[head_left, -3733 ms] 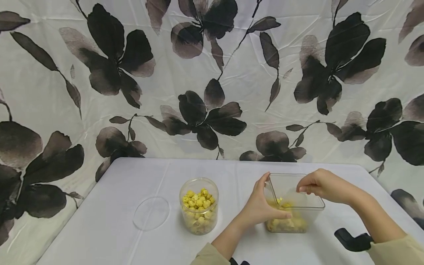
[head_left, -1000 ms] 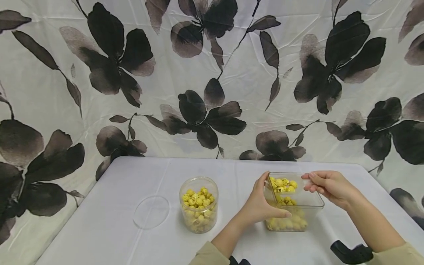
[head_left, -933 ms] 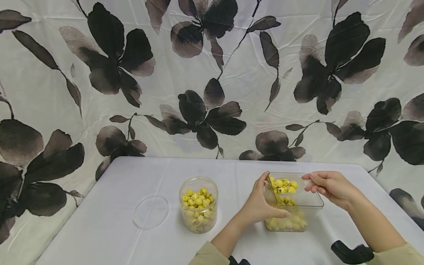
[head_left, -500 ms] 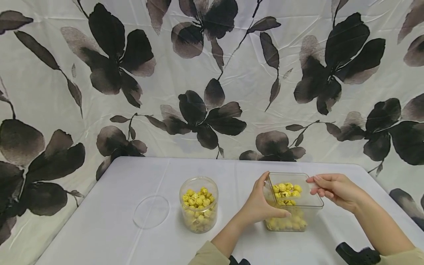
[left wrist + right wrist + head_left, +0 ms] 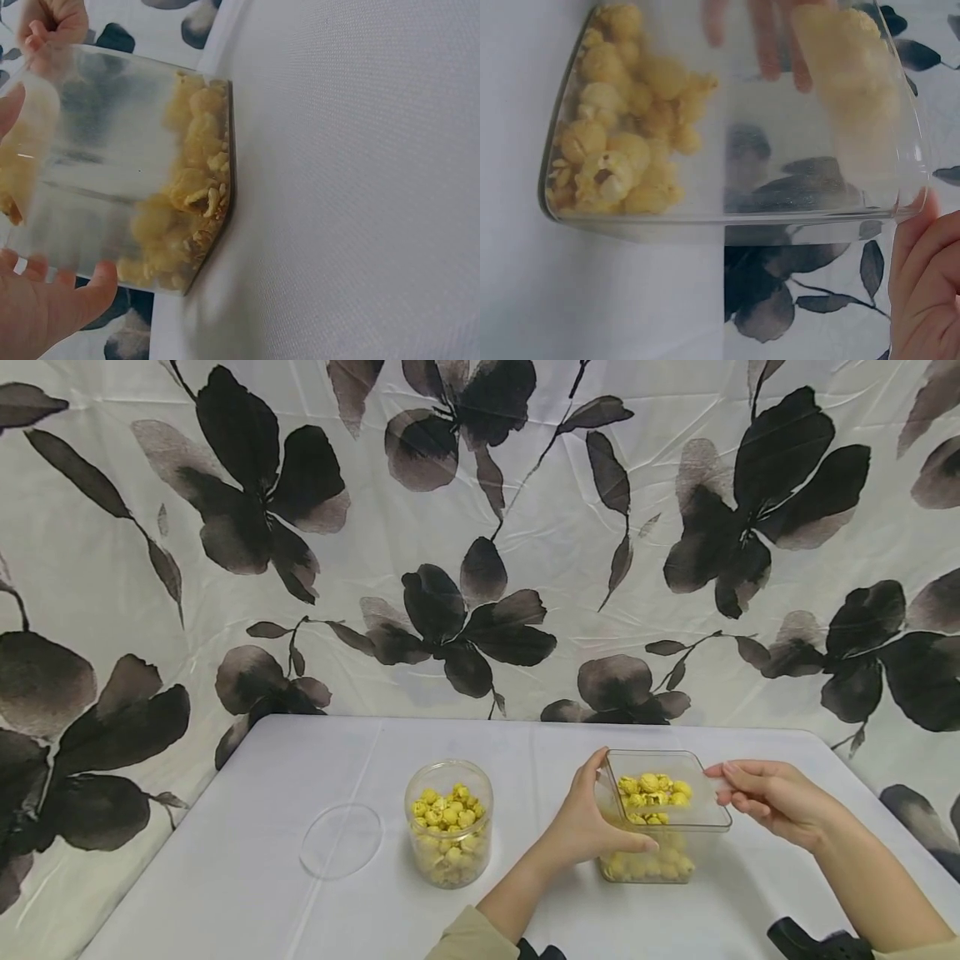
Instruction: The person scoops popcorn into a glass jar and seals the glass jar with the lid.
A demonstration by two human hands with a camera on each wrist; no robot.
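Observation:
A clear rectangular container (image 5: pixel 708 852) stands on the table with yellow popcorn (image 5: pixel 607 180) in its lower part. My left hand (image 5: pixel 592 827) grips it from the left, thumb across the near wall and fingers at the far side. Between thumb and fingertips, my right hand (image 5: pixel 783 797) pinches the handle of a clear scoop at the container's right rim. The translucent scoop (image 5: pixel 37 112) reaches inside, near the top, loaded with several pieces of popcorn (image 5: pixel 652 789). Below the scoop, the loose popcorn is partly hidden in the head view.
Left of the container stands an open clear round jar (image 5: pixel 450 852) well filled with popcorn. A clear round lid (image 5: pixel 341 842) lies flat farther left on the white tablecloth (image 5: pixel 225 877). Behind the table hangs a floral cloth (image 5: pixel 480 527).
The scoop, earlier lower in the container with my right hand over it, now shows near the top carrying popcorn. My right hand has shifted right and slightly down; the left hand has stayed put.

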